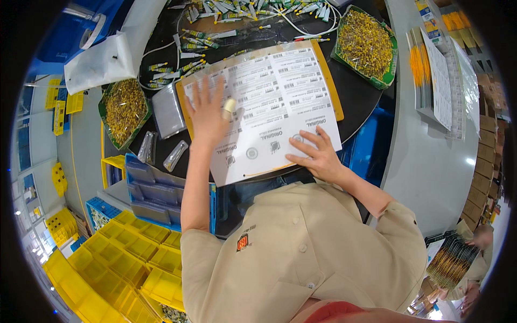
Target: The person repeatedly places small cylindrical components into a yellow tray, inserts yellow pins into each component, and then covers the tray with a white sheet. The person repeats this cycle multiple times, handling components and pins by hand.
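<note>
A stack of white printed label sheets (pixel 258 156) lies on a yellow-brown board (pixel 329 89) on the round black table. My left hand (pixel 209 118) rests on the sheets' left part with fingers spread, a pale finger cot (pixel 229 105) on its thumb. My right hand (pixel 319 155) lies on the lower right of the sheets, fingers apart. Neither hand grips anything. Just left of the board is a pile of clear plastic sleeves (pixel 169 110). Two clear plastic pieces (pixel 175 156) lie below it.
Many small tubes with yellow tips (pixel 231 8) cover the table's far side. Green trays of small yellow caps stand at right (pixel 366 46) and left (pixel 125 113). Yellow bins (pixel 134 242) and a blue crate (pixel 161 188) are lower left. Another person (pixel 479 258) is far right.
</note>
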### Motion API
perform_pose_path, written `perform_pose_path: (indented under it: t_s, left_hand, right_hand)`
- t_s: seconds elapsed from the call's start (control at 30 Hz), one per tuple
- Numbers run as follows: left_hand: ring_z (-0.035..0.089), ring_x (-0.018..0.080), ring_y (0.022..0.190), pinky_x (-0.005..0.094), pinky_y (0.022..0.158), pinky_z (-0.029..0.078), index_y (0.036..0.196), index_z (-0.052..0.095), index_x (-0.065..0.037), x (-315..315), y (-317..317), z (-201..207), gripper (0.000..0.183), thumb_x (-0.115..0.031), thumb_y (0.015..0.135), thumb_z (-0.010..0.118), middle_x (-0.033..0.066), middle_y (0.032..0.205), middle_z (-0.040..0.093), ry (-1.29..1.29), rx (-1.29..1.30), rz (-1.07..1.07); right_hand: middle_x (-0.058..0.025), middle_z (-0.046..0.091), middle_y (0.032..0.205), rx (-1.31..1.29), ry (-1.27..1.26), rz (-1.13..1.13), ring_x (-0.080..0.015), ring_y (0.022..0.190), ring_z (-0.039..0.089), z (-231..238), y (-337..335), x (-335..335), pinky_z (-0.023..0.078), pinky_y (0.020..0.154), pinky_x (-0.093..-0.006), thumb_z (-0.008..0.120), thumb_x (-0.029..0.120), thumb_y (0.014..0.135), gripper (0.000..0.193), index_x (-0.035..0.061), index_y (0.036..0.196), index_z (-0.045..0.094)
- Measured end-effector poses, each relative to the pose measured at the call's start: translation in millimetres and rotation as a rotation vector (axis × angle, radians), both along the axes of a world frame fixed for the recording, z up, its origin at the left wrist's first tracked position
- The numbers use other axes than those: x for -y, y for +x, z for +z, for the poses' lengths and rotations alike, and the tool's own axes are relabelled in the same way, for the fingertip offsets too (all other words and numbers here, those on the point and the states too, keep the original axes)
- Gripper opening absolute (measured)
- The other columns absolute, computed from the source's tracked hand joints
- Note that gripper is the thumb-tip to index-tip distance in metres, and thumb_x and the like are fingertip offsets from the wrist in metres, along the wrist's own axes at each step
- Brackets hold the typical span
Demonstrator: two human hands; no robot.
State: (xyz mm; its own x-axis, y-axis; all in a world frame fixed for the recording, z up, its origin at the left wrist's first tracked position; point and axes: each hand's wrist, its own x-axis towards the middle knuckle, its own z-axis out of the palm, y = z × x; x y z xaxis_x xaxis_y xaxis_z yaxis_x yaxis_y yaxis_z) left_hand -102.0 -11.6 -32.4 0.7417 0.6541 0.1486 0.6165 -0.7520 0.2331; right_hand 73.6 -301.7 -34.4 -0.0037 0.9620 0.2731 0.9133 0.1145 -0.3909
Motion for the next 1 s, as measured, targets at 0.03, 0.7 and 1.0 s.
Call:
perform_pose_path:
  t_s: [0.03, 0.7, 1.0]
  left_hand:
    - [0.014, 0.0416, 0.152, 0.0666, 0.117, 0.007, 0.152, 0.042, -0.023, 3.4, 6.6, -3.4, 0.057, -0.044, 0.100, 0.050, 0.0178, 0.163, 0.023, 0.004, -0.013, -0.076]
    - [0.018, 0.0406, 0.151, 0.0609, 0.119, 0.014, 0.159, 0.028, -0.019, -10.2, 9.2, 15.8, 0.063, -0.047, 0.104, 0.044, 0.0171, 0.163, 0.025, 0.161, 0.209, 0.082]
    - [0.066, 0.0127, 0.087, 0.0288, 0.080, 0.053, 0.112, 0.066, 0.003, 84.0, -75.2, 74.0, 0.021, -0.010, 0.098, 0.058, 0.0070, 0.092, 0.070, -1.360, 0.456, -0.201]
  right_hand:
    - [-0.0029, 0.059, 0.140, -0.067, -0.061, 0.098, -0.0284, 0.132, 0.049, 0.4, 8.5, -1.2, 0.028, 0.115, -0.0595, 0.073, 0.021, 0.081, 0.039, 0.0290, 0.118, 0.072]
    - [-0.0128, 0.066, 0.119, -1.819, 0.656, -1.282, -0.0292, 0.107, 0.065, -158.7, 165.8, 51.5, 0.054, 0.093, -0.0475, 0.058, 0.023, 0.098, 0.031, 0.0062, 0.124, 0.060]
    - [-0.0084, 0.070, 0.077, -1.197, -0.525, -0.516, -0.0154, 0.066, 0.068, 2.5, 8.4, 72.5, 0.053, 0.062, -0.0289, 0.056, 0.010, 0.100, 0.020, -0.0021, 0.092, 0.069]
